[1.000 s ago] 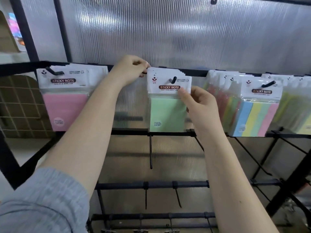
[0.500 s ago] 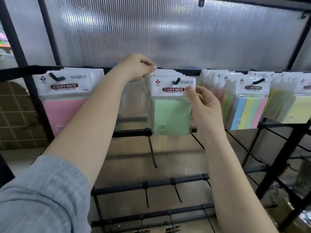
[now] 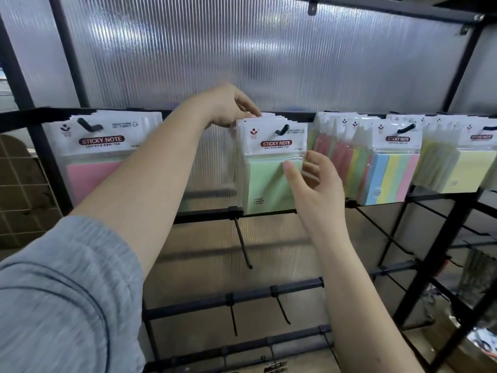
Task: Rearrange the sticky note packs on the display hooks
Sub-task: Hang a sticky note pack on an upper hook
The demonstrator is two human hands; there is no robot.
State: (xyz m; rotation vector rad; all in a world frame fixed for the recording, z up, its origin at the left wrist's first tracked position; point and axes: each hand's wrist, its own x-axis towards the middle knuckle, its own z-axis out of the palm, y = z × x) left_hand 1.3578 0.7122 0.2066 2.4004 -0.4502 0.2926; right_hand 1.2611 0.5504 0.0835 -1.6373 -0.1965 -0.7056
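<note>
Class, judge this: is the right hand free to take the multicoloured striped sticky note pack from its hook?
Probably yes: the right hand only touches the green pack, and the striped pack hangs unobstructed beside it.

Top rail (image 3: 16, 117): four pack groups hung close. Pink packs (image 3: 94, 168) far left; open gap between them and green packs (image 3: 269, 184), crossed by left forearm (image 3: 150, 179). Striped packs (image 3: 387, 176) just beside green, right hand (image 3: 314, 184) filling that gap. Yellow packs (image 3: 465, 170) overlap striped. Below: bare hooks (image 3: 243, 244) protrude forward; room between them.
</note>
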